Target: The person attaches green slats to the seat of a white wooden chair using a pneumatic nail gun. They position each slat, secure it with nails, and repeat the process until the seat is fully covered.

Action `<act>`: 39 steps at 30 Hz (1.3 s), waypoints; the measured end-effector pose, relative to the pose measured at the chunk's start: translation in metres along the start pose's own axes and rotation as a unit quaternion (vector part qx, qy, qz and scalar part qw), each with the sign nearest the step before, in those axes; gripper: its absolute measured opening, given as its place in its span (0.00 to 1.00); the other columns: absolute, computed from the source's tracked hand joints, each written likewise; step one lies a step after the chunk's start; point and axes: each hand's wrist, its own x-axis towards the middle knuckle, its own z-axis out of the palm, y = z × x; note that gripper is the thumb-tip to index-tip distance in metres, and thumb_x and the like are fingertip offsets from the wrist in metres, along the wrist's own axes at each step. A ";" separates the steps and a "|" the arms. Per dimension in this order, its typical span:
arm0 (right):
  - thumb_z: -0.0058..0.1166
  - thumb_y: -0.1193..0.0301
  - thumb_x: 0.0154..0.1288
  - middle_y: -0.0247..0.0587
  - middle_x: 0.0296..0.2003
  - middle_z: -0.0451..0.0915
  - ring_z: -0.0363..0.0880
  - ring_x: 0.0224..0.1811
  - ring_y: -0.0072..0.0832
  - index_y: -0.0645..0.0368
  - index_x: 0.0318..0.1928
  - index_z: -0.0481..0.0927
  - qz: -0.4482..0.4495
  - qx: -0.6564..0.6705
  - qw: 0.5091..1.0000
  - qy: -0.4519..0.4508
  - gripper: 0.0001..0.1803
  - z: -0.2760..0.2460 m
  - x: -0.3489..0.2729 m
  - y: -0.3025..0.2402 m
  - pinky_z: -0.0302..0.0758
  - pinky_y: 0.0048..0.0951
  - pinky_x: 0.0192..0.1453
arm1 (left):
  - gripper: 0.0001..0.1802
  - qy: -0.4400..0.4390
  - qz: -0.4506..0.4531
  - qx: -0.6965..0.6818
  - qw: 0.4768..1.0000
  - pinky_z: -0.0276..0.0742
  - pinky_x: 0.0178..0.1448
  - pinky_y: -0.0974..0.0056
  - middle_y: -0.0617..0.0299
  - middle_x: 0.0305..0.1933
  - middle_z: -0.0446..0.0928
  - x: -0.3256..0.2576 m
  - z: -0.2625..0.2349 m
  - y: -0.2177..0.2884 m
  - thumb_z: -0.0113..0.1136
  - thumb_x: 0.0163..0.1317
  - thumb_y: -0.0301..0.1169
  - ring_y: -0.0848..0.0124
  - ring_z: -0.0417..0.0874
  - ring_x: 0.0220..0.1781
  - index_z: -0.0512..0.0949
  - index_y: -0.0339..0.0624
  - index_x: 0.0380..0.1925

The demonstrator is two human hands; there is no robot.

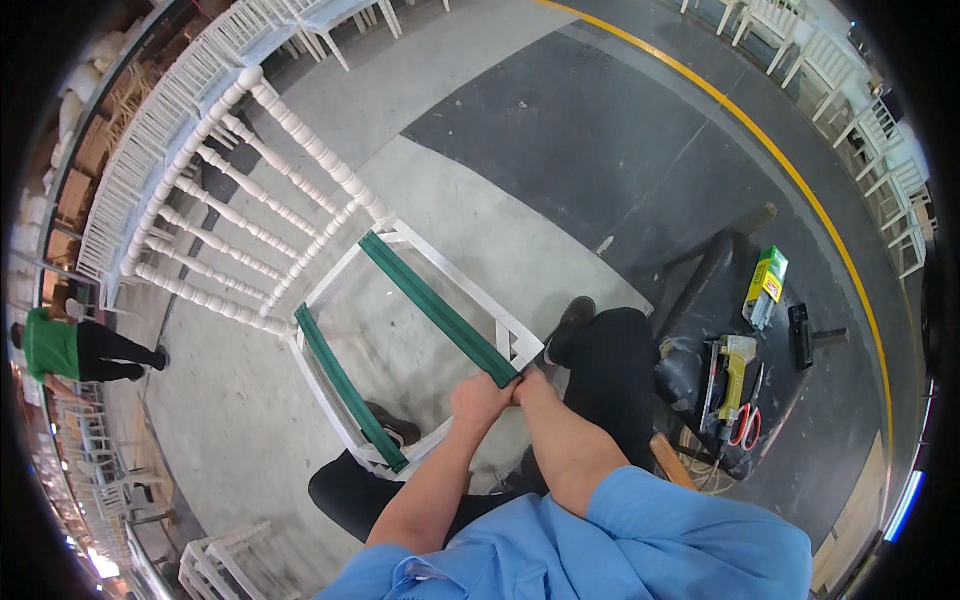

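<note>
A white chair frame (527, 348) with a turned spindle back (325, 165) stands before me, its seat open. Two green webbing straps run across the seat from back to front: a left strap (345, 385) along the left rail and a right strap (435, 308) farther in. At the front end of the right strap, my left hand (480, 398) is closed on the webbing at the front rail. Right beside it, touching, my right hand (532, 387) is closed at the same strap end; its fingertips are mostly hidden.
To my right, a black padded stool (690, 310) carries a yellow staple gun (733, 375), red-handled scissors (747, 425), a green-yellow box (766, 280) and a black tool (801, 336). Rows of white chairs (822, 65) line the far edges. A person in green (55, 345) walks at far left.
</note>
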 end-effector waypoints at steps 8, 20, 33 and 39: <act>0.47 0.47 0.80 0.53 0.47 0.88 0.88 0.48 0.49 0.55 0.53 0.85 -0.016 -0.019 1.000 0.009 0.26 0.014 0.031 -0.026 0.84 0.63 0.57 | 0.32 -0.209 0.094 -0.329 0.916 0.81 0.65 0.54 0.45 0.56 0.87 0.046 0.008 -0.065 0.73 0.64 0.48 0.60 0.88 0.60 0.81 0.37 0.61; 0.48 0.44 0.78 0.53 0.46 0.88 0.88 0.47 0.49 0.54 0.53 0.86 -0.016 -0.005 0.999 0.043 0.28 -0.020 0.070 -0.020 0.84 0.63 0.56 | 0.15 -0.529 -0.213 -0.575 0.586 0.88 0.45 0.55 0.57 0.44 0.86 0.119 0.045 -0.069 0.56 0.80 0.41 0.61 0.88 0.39 0.84 0.43 0.50; 0.49 0.41 0.76 0.53 0.46 0.88 0.88 0.45 0.50 0.54 0.53 0.86 -0.005 -0.012 1.000 0.019 0.30 -0.016 0.092 -0.018 0.84 0.64 0.55 | 0.08 -0.305 -0.266 -0.899 0.168 0.90 0.43 0.56 0.63 0.40 0.84 0.153 0.133 -0.075 0.59 0.77 0.38 0.64 0.88 0.37 0.83 0.49 0.47; 0.49 0.39 0.75 0.53 0.46 0.88 0.88 0.44 0.50 0.54 0.53 0.86 0.005 -0.032 0.999 -0.024 0.31 -0.009 0.086 -0.020 0.84 0.64 0.55 | 0.05 -0.244 -0.246 -0.917 0.199 0.90 0.44 0.59 0.66 0.38 0.84 0.148 0.126 -0.071 0.61 0.75 0.36 0.67 0.88 0.38 0.83 0.53 0.45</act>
